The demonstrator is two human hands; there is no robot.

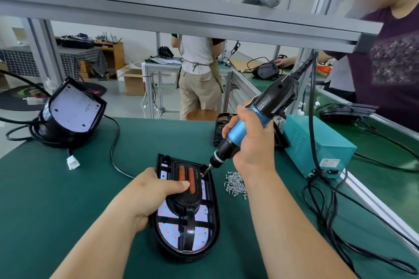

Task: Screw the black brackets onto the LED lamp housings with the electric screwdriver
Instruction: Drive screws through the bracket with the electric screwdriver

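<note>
Head view. The LED lamp housing (pixel 169 236) lies face-up on the green bench mat (pixel 68 188), directly in front of the person. Its long axis runs from the near edge toward the far edge, rounded end nearest. The black bracket (pixel 188 231) sits inside it along the same axis, and its broad head carries two orange strips (pixel 187 178).

The left hand (pixel 147 195) grips the housing from its left rim. Its thumb is laid flat across the bracket head; the other fingers are folded out of sight below.

The right hand (pixel 251 142) has all its fingers wrapped round the blue barrel of the electric screwdriver (pixel 238 130). The tool leans up and to the right, and its bit (pixel 207 169) meets the far right corner of the bracket head, just beyond the left thumb. Whether a screw sits under the bit cannot be told.

The right hand is thus the nearer hand to the fastening point, which lies down and to the left of its fingers.

A loose heap of screws (pixel 235 182) lies just to the right of the housing, below the right wrist. The teal power supply (pixel 317 142) and its looped cables (pixel 328 210) bound the right side. A second housing (pixel 72 111) stands tilted far left, well apart, with open mat between.
</note>
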